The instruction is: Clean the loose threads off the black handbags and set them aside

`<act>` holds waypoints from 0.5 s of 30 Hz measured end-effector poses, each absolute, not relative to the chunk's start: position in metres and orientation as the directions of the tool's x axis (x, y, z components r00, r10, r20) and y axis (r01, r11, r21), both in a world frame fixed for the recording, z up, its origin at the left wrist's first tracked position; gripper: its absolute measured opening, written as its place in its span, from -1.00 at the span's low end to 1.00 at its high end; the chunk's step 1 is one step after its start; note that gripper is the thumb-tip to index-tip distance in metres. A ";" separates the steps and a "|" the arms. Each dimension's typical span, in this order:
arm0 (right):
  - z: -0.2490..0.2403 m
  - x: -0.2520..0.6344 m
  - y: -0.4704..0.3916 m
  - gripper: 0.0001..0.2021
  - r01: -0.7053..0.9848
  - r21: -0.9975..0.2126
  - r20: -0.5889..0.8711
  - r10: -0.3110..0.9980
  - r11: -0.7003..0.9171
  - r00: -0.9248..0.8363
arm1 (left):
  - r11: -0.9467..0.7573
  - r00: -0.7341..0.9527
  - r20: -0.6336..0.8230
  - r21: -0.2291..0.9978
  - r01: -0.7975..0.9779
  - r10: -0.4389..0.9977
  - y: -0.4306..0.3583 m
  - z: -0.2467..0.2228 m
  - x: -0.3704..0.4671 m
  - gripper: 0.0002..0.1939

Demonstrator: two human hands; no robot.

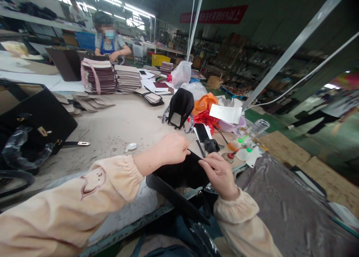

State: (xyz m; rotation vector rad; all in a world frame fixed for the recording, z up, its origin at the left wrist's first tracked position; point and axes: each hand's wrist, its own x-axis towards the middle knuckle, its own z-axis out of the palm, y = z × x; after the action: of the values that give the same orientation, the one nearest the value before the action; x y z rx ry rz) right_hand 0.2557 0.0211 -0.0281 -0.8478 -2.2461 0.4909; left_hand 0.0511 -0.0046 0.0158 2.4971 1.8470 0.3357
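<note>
A black bag lies open at the table's front edge, tilted toward me, its dark inside showing and a strap hanging down in front. My left hand is closed on the upper rim of the bag near its middle. A little to the right, my right hand pinches the same rim between thumb and fingers. Beyond my hands a small black bag stands upright on the table. A black phone lies right of it.
A large black handbag stands at the left. Stacks of dark panels lie farther back, near a masked person. Plastic bags, bottles and a lilac basin crowd the right side. Grey sheeting covers the near right.
</note>
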 end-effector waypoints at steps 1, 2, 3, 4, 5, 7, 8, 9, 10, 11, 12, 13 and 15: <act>-0.029 0.256 0.022 -0.75 0.431 -0.548 0.471 0.691 0.717 -0.549 | -0.297 0.275 0.156 0.142 0.944 0.949 -0.005 0.016 0.051 -0.71; -0.030 0.257 0.022 -0.76 0.423 -0.561 0.469 0.694 0.712 -0.547 | -0.296 0.274 0.152 0.142 0.945 0.949 -0.004 0.015 0.050 -0.71; -0.031 0.260 0.023 -0.79 0.410 -0.577 0.455 0.695 0.707 -0.557 | -0.297 0.275 0.153 0.141 0.945 0.949 -0.004 0.015 0.050 -0.71; -0.032 0.263 0.024 -0.82 0.397 -0.591 0.436 0.692 0.702 -0.575 | -0.302 0.280 0.156 0.140 0.943 0.947 -0.004 0.015 0.050 -0.71; -0.032 0.266 0.025 -0.80 0.388 -0.601 0.416 0.688 0.699 -0.595 | -0.307 0.284 0.163 0.138 0.942 0.945 -0.003 0.015 0.050 -0.72; -0.030 0.274 0.027 -0.64 0.399 -0.602 0.379 0.687 0.692 -0.620 | -0.312 0.287 0.173 0.138 0.940 0.942 -0.003 0.015 0.050 -0.72; -0.028 0.277 0.027 -0.59 0.416 -0.595 0.373 0.695 0.687 -0.615 | -0.311 0.287 0.172 0.138 0.940 0.942 -0.003 0.015 0.050 -0.72; -0.026 0.278 0.028 -0.60 0.434 -0.589 0.376 0.706 0.682 -0.600 | -0.307 0.284 0.167 0.138 0.942 0.944 -0.003 0.015 0.051 -0.72; -0.024 0.279 0.027 -0.63 0.449 -0.582 0.385 0.717 0.678 -0.581 | -0.302 0.279 0.161 0.138 0.943 0.947 -0.002 0.016 0.051 -0.72; -0.021 0.278 0.027 -0.66 0.459 -0.575 0.399 0.722 0.677 -0.565 | -0.296 0.274 0.154 0.138 0.945 0.949 -0.002 0.016 0.051 -0.72; -0.019 0.275 0.027 -0.68 0.464 -0.565 0.417 0.721 0.682 -0.553 | -0.294 0.273 0.151 0.137 0.946 0.950 -0.003 0.017 0.052 -0.72; -0.016 0.271 0.027 -0.70 0.465 -0.553 0.431 0.715 0.691 -0.550 | -0.294 0.274 0.152 0.136 0.946 0.950 -0.003 0.017 0.052 -0.72; -0.013 0.260 0.027 -0.71 0.469 -0.526 0.441 0.699 0.709 -0.563 | -0.296 0.275 0.160 0.132 0.946 0.948 -0.003 0.017 0.052 -0.72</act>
State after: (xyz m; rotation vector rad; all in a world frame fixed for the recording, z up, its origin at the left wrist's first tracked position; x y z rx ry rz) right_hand 0.2596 0.0266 -0.0128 -0.8843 -2.2722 0.4669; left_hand 0.0521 -0.0028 0.0174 2.4998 1.8572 0.3263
